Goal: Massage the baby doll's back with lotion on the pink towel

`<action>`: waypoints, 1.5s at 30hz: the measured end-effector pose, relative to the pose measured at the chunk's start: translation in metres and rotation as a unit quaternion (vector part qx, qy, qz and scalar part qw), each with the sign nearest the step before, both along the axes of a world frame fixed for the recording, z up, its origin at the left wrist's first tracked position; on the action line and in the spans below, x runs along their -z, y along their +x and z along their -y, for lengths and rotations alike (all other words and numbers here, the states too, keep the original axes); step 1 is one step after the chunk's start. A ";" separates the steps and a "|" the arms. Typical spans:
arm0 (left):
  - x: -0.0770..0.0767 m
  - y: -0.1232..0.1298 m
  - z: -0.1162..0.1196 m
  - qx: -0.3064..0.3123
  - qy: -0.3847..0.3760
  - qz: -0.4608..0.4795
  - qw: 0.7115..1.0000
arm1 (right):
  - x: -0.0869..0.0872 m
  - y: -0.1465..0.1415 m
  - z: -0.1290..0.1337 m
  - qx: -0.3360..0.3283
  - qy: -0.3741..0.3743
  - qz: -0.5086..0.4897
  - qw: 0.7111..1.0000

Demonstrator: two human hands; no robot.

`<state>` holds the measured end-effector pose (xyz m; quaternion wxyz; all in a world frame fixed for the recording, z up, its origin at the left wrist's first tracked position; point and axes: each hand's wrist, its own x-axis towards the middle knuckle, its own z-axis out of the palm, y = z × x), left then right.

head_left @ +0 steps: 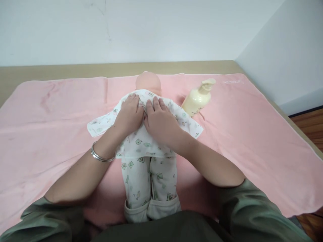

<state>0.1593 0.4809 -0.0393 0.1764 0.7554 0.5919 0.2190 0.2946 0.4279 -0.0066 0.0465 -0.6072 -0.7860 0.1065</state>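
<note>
A baby doll [148, 81] lies stretched out with its head away from me, dressed in a white printed top [140, 143] and matching trousers [163, 174]. No face shows on the bare, smooth head. My left hand [130, 114] rests flat on the upper left of the top, fingers pointing toward the head. Beside it my right hand [160, 119] lies on the upper right, its fingers slightly spread. The thumbs come close together over the middle of the doll's upper body. Both sleeves of the top reach out sideways. Neither hand grasps anything.
A cream pump bottle [198, 99] stands tilted in view just right of the doll's shoulder. Beneath everything, a pink blanket [252, 134] covers most of a wooden table [121, 69]. A white wall [176, 30] rises behind the table, and wooden floor shows at the right.
</note>
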 end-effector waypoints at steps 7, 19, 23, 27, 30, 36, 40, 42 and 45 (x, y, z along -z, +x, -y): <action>0.003 0.019 0.039 -0.001 0.086 -0.060 0.994 | 0.010 0.023 -0.034 0.000 0.015 -0.072 0.997; 0.006 0.006 0.012 -0.042 0.062 0.057 0.996 | 0.015 0.004 -0.013 0.029 0.053 -0.014 0.998; 0.009 0.004 0.002 -0.048 0.062 0.074 0.994 | 0.017 -0.007 0.007 0.019 0.095 0.002 0.995; 0.010 0.007 0.003 -0.047 0.059 0.079 0.994 | 0.016 0.000 -0.004 0.002 0.068 -0.035 0.997; 0.012 0.007 0.005 -0.051 0.068 0.081 0.993 | 0.019 0.010 -0.025 0.025 0.037 -0.084 0.996; 0.017 0.007 0.005 -0.045 0.091 0.069 0.993 | 0.029 0.011 -0.037 0.055 0.053 -0.102 0.992; 0.014 0.005 0.005 -0.019 0.074 0.012 0.997 | 0.029 0.013 -0.035 0.044 0.051 -0.096 0.993; 0.010 0.005 0.008 -0.010 0.058 -0.011 0.998 | 0.028 0.017 -0.037 0.025 0.051 -0.093 0.994; 0.004 0.007 0.017 -0.003 0.042 -0.038 0.998 | 0.025 0.024 -0.043 0.006 0.036 -0.086 0.996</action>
